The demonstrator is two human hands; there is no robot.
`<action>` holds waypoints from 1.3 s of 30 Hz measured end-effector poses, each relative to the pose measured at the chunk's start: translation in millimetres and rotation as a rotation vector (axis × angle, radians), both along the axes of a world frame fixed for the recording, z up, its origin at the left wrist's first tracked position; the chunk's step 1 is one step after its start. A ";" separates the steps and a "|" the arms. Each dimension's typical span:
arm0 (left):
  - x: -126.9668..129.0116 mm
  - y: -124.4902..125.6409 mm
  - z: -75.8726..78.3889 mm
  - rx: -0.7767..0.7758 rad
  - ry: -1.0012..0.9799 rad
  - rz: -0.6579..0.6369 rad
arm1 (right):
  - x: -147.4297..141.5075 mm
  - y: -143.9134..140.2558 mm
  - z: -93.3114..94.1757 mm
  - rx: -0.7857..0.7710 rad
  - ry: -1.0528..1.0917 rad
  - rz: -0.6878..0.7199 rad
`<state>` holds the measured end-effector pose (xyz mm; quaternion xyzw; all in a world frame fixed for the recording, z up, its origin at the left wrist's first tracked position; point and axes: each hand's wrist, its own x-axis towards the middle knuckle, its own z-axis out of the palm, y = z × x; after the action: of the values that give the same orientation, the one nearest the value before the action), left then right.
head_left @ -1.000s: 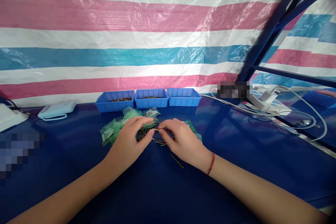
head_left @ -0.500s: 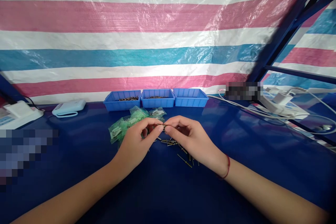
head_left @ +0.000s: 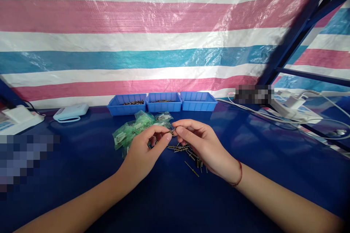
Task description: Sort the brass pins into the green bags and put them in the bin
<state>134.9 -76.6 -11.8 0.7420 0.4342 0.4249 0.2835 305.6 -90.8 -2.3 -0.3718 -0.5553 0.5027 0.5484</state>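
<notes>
Basically, left hand (head_left: 144, 150) pinched a small metal pin (head_left: 172, 131), roughly crosswise; right hand (head_left: 206, 147) met its other end, grip unclear. Loose pins (head_left: 190, 155) lay nearer right hand.

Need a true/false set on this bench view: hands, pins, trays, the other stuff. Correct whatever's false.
1. Three blue trays stand in a row behind the green bags. True.
2. The red band is on the left wrist. False: the red band is around the right wrist.
3. The left hand has its thumb and forefinger pinched on a small metal piece. True.
4. The light-blue case is right of the trays. False: the light-blue case is left of them.
5. Loose metal pins lie on the table near the right hand. True.
</notes>
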 end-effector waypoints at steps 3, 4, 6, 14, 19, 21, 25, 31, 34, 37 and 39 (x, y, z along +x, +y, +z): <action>0.4 0.4 0.5 0.038 -0.007 0.013 | -0.1 -0.2 0.4 -0.003 -0.020 -0.020; 0.6 0.7 0.6 0.049 -0.010 0.016 | -0.2 -0.3 0.3 -0.003 -0.025 -0.024; 0.9 1.4 0.4 0.059 -0.018 0.023 | -0.3 -0.2 -0.1 -0.004 -0.040 -0.028; -1.1 0.2 -1.2 0.116 -0.034 0.044 | -3.9 1.5 -2.4 -0.039 -0.146 -0.005; -7.9 28.7 18.7 0.311 0.056 0.135 | 4.4 2.8 -4.6 0.021 -0.528 -0.092; -9.4 53.4 28.7 0.413 0.115 0.209 | 9.3 1.9 -4.6 0.166 -0.802 -0.107; -2.4 111.2 35.6 0.477 0.360 0.218 | 12.4 -1.9 -4.3 0.371 -1.164 -0.023; 12.6 139.1 21.3 0.402 0.526 0.102 | 9.3 -1.5 -6.8 0.433 -1.338 0.036; 8.7 110.6 21.4 0.402 0.541 0.032 | 8.6 -0.5 -7.5 0.445 -1.365 0.040; 0.5 70.0 20.5 0.392 0.479 -0.064 | 7.1 0.2 -9.3 0.474 -1.376 0.017; -5.0 45.3 15.2 0.369 0.434 -0.102 | 5.9 0.7 -11.4 0.500 -1.373 0.000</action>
<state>129.9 -31.3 3.4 0.8756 0.3620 0.3132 0.0650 311.5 -90.2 -13.7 -0.4670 -0.8721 0.0144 0.1453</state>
